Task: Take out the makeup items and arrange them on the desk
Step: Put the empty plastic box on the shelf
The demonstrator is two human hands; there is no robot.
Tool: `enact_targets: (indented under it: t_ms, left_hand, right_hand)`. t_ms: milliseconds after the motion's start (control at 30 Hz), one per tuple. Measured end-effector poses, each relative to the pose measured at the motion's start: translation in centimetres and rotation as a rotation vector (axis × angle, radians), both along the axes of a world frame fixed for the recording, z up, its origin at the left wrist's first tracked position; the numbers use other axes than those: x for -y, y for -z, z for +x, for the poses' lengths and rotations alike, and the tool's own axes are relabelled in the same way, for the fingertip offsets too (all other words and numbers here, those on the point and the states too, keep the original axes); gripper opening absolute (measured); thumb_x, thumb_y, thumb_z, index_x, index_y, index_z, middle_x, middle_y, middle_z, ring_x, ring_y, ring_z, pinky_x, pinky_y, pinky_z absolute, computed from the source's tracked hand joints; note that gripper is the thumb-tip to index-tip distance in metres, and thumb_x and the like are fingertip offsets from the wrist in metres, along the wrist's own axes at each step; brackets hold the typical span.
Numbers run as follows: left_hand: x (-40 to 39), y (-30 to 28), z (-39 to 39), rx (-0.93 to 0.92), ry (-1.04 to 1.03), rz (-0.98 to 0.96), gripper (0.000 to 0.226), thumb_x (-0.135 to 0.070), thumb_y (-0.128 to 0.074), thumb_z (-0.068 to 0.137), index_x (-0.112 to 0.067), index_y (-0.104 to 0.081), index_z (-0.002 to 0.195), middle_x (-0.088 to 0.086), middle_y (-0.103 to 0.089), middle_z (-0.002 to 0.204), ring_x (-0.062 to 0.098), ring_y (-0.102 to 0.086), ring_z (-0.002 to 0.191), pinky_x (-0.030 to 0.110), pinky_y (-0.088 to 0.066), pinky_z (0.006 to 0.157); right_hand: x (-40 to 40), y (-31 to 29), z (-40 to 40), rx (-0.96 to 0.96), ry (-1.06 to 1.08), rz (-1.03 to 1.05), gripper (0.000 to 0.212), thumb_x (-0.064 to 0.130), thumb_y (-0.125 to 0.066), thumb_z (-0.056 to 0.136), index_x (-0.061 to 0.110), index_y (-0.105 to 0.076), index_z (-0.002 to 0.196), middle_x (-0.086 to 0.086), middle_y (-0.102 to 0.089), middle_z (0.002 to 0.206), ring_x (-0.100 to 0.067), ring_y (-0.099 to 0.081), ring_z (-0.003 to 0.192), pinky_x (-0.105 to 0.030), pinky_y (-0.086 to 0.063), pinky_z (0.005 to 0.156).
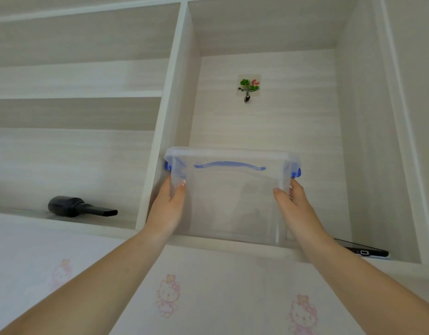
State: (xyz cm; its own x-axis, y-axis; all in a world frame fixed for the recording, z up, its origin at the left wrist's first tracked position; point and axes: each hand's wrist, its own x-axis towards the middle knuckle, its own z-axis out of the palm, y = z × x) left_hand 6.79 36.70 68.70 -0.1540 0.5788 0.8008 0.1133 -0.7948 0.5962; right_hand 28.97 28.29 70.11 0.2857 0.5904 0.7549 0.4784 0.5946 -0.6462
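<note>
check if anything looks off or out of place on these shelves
Nothing is spilled or damaged. One oddity: the clear storage box, gripped by the left hand and right hand, looks empty, with no makeup visible inside.

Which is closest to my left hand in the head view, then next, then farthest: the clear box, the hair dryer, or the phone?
1. Clear box: held by the left hand.
2. Hair dryer: leftward, in the neighbouring shelf compartment.
3. Phone: far right, beyond the right hand.

Single head-worn view, angled upward, close to shelving unit (174,68), arm's reach away
</note>
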Motion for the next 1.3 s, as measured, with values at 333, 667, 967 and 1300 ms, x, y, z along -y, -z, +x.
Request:
enact_targets:
  t_ms: [333, 667, 967, 1300]
  left_hand:
    - [2.2, 1.2, 0.6, 0.085, -0.022, -0.033, 0.031, -0.028, -0.055, 0.091, -0.020, -0.055, 0.121, -0.007, -0.061, 0.112, 0.014, -0.058, 0.108, 0.025, -0.041, 0.086]
    - [10.0, 12.8, -3.2, 0.024, 0.057, -0.188, 0.023, -0.017, -0.057, 0.091, -0.028, -0.062, 0.111, -0.012, -0.062, 0.117, -0.004, -0.057, 0.106, 0.024, -0.045, 0.100]
    - [15.5, 25.5, -11.3, -0.042, -0.025, -0.580, 0.015, -0.006, -0.054, 0.092, -0.013, -0.067, 0.092, -0.001, -0.069, 0.085, 0.007, -0.064, 0.076, 0.030, -0.051, 0.080]
    - [17.2, 33.1, -20.1, 0.028, -0.104, -0.828, 0.015, -0.008, -0.053, 0.093, -0.017, -0.065, 0.091, -0.002, -0.068, 0.087, 0.009, -0.063, 0.080, 0.023, -0.049, 0.078]
  right_hand:
    - [0.5, 1.5, -0.3, -0.155, 0.098, 0.263, 0.042, 0.030, -0.060, 0.089, 0.024, -0.047, 0.129, 0.011, -0.049, 0.131, -0.003, -0.044, 0.123, -0.023, -0.034, 0.101]
    - [4.4, 15.2, -5.5, 0.001, -0.218, 0.382, 0.029, 0.031, -0.053, 0.081, 0.040, -0.052, 0.109, 0.017, -0.049, 0.131, -0.001, -0.045, 0.127, -0.015, -0.040, 0.099]
    - [4.2, 27.4, -10.9, -0.001, -0.458, -0.088, 0.030, 0.004, -0.054, 0.091, 0.032, -0.059, 0.100, 0.011, -0.058, 0.123, 0.014, -0.052, 0.109, -0.003, -0.043, 0.083]
    - [2.9, 36.3, -19.7, 0.086, -0.605, -0.465, 0.020, 0.014, -0.056, 0.092, 0.031, -0.061, 0.101, 0.025, -0.059, 0.113, 0.007, -0.054, 0.109, -0.010, -0.041, 0.086]
